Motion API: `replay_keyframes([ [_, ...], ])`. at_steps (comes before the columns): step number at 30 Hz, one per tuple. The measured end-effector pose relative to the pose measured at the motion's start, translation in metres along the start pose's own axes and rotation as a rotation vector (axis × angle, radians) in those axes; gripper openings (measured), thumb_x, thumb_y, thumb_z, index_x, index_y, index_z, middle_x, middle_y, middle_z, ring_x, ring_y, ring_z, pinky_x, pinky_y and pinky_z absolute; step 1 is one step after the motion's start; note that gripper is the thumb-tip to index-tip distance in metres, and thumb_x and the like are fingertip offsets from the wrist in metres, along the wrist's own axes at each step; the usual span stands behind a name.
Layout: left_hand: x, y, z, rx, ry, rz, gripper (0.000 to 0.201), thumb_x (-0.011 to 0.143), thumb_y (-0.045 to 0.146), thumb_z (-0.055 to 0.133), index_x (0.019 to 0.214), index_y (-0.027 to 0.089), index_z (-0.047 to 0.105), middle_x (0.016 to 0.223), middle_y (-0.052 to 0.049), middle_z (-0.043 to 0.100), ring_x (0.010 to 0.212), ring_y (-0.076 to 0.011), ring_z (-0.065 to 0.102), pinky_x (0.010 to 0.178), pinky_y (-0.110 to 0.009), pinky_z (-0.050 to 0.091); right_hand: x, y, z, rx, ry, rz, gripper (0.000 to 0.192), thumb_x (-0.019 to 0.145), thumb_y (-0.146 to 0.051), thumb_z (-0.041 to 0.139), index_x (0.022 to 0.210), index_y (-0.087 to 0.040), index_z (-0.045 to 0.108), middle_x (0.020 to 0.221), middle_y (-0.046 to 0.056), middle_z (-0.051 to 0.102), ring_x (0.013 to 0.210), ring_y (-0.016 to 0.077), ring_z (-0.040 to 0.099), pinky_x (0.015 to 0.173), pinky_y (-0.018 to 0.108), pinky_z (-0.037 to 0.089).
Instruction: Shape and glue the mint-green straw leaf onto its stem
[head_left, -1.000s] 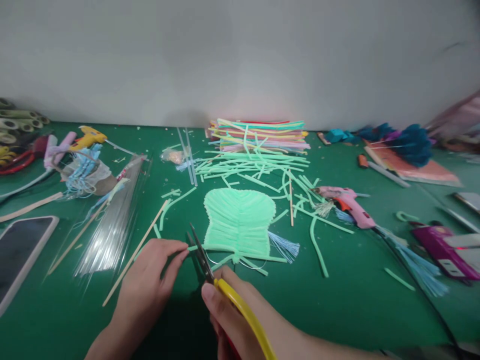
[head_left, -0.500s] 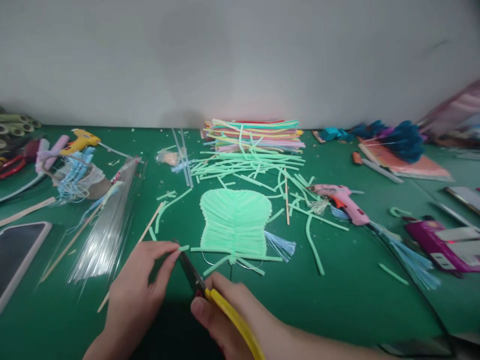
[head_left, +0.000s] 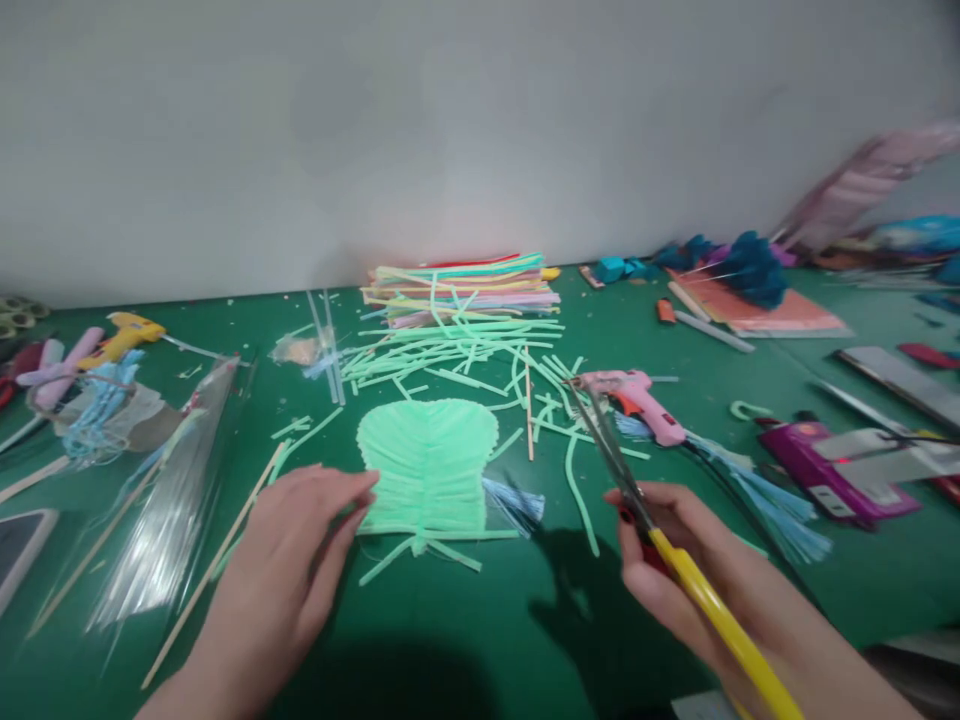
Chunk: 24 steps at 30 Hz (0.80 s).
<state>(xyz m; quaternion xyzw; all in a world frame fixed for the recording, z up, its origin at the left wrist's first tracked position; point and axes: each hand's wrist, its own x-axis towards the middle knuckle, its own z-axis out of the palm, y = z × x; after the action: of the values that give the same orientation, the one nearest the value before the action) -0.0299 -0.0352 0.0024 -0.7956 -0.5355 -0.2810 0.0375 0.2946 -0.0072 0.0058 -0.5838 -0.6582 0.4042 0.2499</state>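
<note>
A light-green leaf-shaped piece (head_left: 427, 465), made of fuzzy pipe cleaners laid side by side, lies on the green table. My left hand (head_left: 296, 560) is at its lower left edge, thumb and fingertips drawn close together; whatever they hold is hidden. Loose green stems splay out below the piece. In my right hand (head_left: 697, 570) is a pair of scissors (head_left: 709, 600) with yellow handles, held above the table to the right. Their blades point up and left, towards the pink glue gun (head_left: 634, 395).
Green pipe cleaners (head_left: 457, 345) lie scattered behind the leaf piece, before a multicoloured pipe cleaner bundle (head_left: 457, 290). Left are a wooden stick (head_left: 214, 560), clear plastic sleeves (head_left: 165, 510) and a yellow glue gun (head_left: 124, 338). A purple device (head_left: 817, 470) lies right.
My right hand has carried the scissors away to the right. My left hand has come to the leaf piece's edge, and the short green bit at its fingertips no longer shows. The view has shifted right.
</note>
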Motion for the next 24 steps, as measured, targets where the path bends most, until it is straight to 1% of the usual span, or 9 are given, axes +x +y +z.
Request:
replay_keyframes([
  [2,0.038,0.01,0.008,-0.008,-0.032,0.119,0.035,0.095,0.013,0.047,0.128,0.024,0.048,0.1,-0.005,0.07,0.096,-0.0228,0.063,0.09,-0.041,0.047,0.0,0.013,-0.017,-0.24,0.132,0.047,0.045,0.082,-0.059,0.061,0.109,-0.024,0.056,0.085,0.008,0.068,0.07,0.0248,0.065,0.061,0.035,0.053],
  [4,0.078,0.014,0.026,-0.057,-0.094,0.203,0.039,0.094,0.006,0.042,0.128,0.022,0.05,0.096,-0.005,0.071,0.092,-0.0218,0.063,0.085,-0.04,0.048,0.004,0.03,-0.021,-0.43,0.272,0.0,0.045,0.078,-0.053,0.064,0.109,-0.021,0.059,0.092,0.011,0.069,0.079,0.0291,0.067,0.065,0.038,0.053],
  [7,0.129,0.006,0.066,-0.114,-0.201,0.249,0.038,0.092,0.004,0.042,0.123,0.019,0.058,0.101,-0.006,0.073,0.102,-0.0231,0.062,0.092,-0.044,0.046,0.012,0.053,-0.014,-0.544,0.276,-0.051,0.041,0.084,-0.043,0.057,0.117,-0.019,0.057,0.101,0.013,0.069,0.092,0.0304,0.067,0.074,0.04,0.054],
  [10,0.154,-0.013,0.099,-0.119,-0.242,0.237,0.03,0.091,0.008,0.049,0.115,0.018,0.063,0.106,-0.006,0.074,0.112,-0.0228,0.06,0.099,-0.042,0.045,0.016,0.063,-0.005,-0.571,0.221,-0.075,0.04,0.089,-0.036,0.051,0.124,-0.018,0.053,0.109,0.014,0.067,0.098,0.0294,0.067,0.079,0.04,0.055],
  [12,0.155,-0.027,0.108,-0.1,-0.236,0.159,0.026,0.091,0.014,0.052,0.114,0.018,0.065,0.123,-0.01,0.068,0.123,-0.0253,0.055,0.105,-0.046,0.041,0.016,0.065,-0.001,-0.587,0.197,-0.103,0.041,0.091,-0.033,0.049,0.129,-0.018,0.051,0.114,0.015,0.065,0.101,0.029,0.066,0.081,0.04,0.055],
  [14,0.145,-0.039,0.104,-0.071,-0.211,0.022,0.026,0.092,0.022,0.051,0.114,0.017,0.064,0.131,-0.015,0.062,0.126,-0.0284,0.052,0.106,-0.051,0.039,0.015,0.067,0.0,-0.636,0.195,-0.155,0.043,0.091,-0.031,0.049,0.133,-0.018,0.05,0.115,0.016,0.063,0.102,0.0302,0.065,0.083,0.043,0.055],
  [18,0.109,-0.052,0.075,-0.044,-0.215,-0.324,0.037,0.091,0.043,0.051,0.11,0.014,0.065,0.111,-0.017,0.068,0.108,-0.034,0.062,0.093,-0.055,0.047,0.01,0.063,-0.003,-0.791,0.258,-0.271,0.041,0.09,-0.032,0.051,0.125,-0.015,0.061,0.113,0.019,0.06,0.101,0.0379,0.061,0.082,0.054,0.052],
  [21,0.082,-0.052,0.053,-0.126,-0.251,-0.549,0.048,0.087,0.057,0.053,0.111,0.017,0.064,0.099,-0.013,0.073,0.089,-0.0293,0.07,0.077,-0.046,0.056,0.009,0.044,-0.004,-0.721,0.282,-0.331,0.038,0.093,-0.036,0.049,0.123,-0.017,0.063,0.121,0.02,0.056,0.107,0.0373,0.059,0.085,0.053,0.052],
  [24,0.063,-0.048,0.036,-0.236,-0.235,-0.707,0.056,0.087,0.061,0.051,0.124,0.019,0.058,0.11,-0.016,0.072,0.091,-0.0273,0.072,0.071,-0.041,0.058,0.014,0.018,0.008,-0.547,0.083,-0.406,0.034,0.097,-0.035,0.047,0.126,-0.021,0.061,0.12,0.014,0.06,0.108,0.028,0.061,0.088,0.043,0.055],
])
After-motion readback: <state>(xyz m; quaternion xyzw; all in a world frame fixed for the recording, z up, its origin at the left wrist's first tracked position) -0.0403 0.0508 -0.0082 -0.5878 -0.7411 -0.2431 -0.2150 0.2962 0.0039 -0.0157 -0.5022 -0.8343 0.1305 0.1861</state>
